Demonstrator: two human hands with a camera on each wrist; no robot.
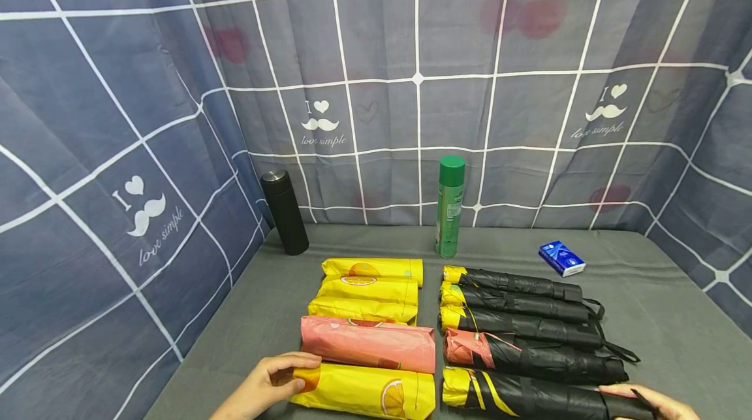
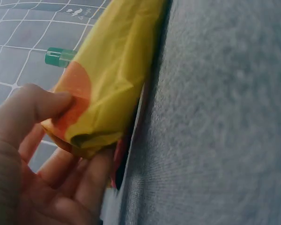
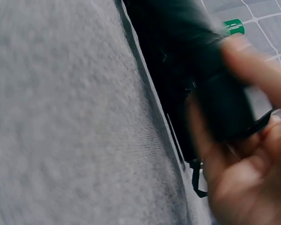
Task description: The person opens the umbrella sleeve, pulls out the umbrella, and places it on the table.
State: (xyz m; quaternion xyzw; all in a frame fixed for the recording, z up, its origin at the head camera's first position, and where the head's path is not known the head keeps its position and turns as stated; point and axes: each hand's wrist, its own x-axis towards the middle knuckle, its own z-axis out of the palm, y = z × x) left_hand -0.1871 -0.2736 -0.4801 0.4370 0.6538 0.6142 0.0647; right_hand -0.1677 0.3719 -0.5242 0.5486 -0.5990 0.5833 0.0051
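Observation:
My left hand pinches the left end of a yellow pouch with orange-slice prints, nearest the front. In the left wrist view, the thumb lies over the orange patch of the pouch, with fingers underneath. At the front right, a folded black and yellow umbrella lies in line with that pouch. Its black handle end sits between the thumb and fingers of my right hand, blurred in the right wrist view. Directly behind are a pink pouch and a folded black and pink umbrella.
Three yellow pouches lie farther back on the left, and three black and yellow umbrellas on the right. Behind them are a black flask, a green spray can and a blue box on the grey cloth.

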